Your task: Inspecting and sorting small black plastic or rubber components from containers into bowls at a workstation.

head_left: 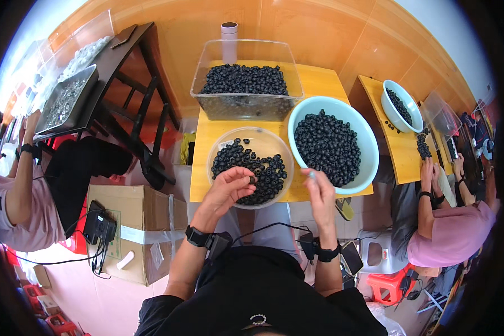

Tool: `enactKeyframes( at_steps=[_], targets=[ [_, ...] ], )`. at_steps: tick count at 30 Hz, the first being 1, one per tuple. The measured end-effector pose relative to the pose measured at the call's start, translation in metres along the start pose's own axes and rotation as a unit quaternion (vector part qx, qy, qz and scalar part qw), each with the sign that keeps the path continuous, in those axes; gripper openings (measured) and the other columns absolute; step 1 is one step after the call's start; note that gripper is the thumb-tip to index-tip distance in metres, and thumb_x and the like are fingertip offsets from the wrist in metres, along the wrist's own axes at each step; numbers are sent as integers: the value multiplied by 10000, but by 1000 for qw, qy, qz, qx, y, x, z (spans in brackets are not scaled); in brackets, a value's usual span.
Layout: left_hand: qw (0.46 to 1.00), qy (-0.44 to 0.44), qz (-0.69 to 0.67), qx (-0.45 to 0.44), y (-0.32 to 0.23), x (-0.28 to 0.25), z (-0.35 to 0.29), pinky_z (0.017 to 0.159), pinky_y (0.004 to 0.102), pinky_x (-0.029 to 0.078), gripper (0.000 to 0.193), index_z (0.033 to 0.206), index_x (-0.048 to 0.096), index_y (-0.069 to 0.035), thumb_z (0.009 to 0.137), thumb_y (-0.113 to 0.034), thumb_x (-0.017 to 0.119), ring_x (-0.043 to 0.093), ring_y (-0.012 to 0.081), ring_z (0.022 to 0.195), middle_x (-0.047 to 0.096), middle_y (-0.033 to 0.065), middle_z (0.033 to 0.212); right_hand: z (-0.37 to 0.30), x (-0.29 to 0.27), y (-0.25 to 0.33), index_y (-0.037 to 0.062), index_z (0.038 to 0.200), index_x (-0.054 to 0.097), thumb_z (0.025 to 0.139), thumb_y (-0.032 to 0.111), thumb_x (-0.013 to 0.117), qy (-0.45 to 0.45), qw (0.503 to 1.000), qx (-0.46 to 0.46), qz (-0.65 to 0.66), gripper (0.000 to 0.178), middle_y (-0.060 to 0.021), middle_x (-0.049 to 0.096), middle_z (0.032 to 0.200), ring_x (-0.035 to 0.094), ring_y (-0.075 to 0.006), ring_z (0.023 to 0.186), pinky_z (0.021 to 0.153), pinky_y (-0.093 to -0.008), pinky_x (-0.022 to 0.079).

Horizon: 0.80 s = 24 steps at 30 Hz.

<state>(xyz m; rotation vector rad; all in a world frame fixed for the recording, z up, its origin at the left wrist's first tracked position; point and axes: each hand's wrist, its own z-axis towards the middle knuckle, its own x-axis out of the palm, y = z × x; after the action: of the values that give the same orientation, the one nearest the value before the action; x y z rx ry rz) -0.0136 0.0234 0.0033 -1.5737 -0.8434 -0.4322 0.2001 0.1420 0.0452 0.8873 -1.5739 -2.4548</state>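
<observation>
My left hand is pinched closed on a small dark round piece, over a round clear tub. Inside that tub lie small black round pieces, some with a hole showing. Closed at its fingertips, my right hand is held by the near left rim of a light blue basin. A pale bluish bit shows at those fingertips, too small to make out. More of the black pieces heap up in the basin.
Behind the tub a clear rectangular bin holds many black pieces, with a pink bottle behind it. All stand on a yellow table. A cardboard box is at left. People work at side tables left and right.
</observation>
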Motion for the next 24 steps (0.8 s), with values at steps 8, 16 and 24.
enactKeyframes(
  at_steps=[8, 16, 24],
  targets=[
    [992, 52, -112, -32, 4, 10, -14, 729, 238, 559, 155, 1023, 588, -23, 874, -65, 584, 660, 164, 844, 646, 105, 961, -12, 33, 34, 10, 969, 626, 826, 100, 604, 97, 989, -111, -3, 171, -118, 595, 742, 570, -251, 590, 526, -327, 432],
    [991, 65, -116, -26, 5, 10, -18, 719, 223, 547, 178, 1032, 574, -28, 862, -73, 601, 631, 132, 828, 625, 93, 958, -9, 36, 45, 64, 957, 631, 797, 121, 647, 136, 978, -144, -61, 171, -72, 566, 685, 571, -249, 545, 473, -337, 430],
    [988, 75, -134, -32, 3, 13, -21, 695, 215, 546, 159, 1010, 565, -30, 863, -77, 605, 636, 112, 752, 631, 56, 861, -8, 38, 43, 21, 980, 644, 771, 70, 664, 119, 973, -188, -55, 216, -82, 552, 661, 476, -175, 448, 423, -288, 365]
  ],
)
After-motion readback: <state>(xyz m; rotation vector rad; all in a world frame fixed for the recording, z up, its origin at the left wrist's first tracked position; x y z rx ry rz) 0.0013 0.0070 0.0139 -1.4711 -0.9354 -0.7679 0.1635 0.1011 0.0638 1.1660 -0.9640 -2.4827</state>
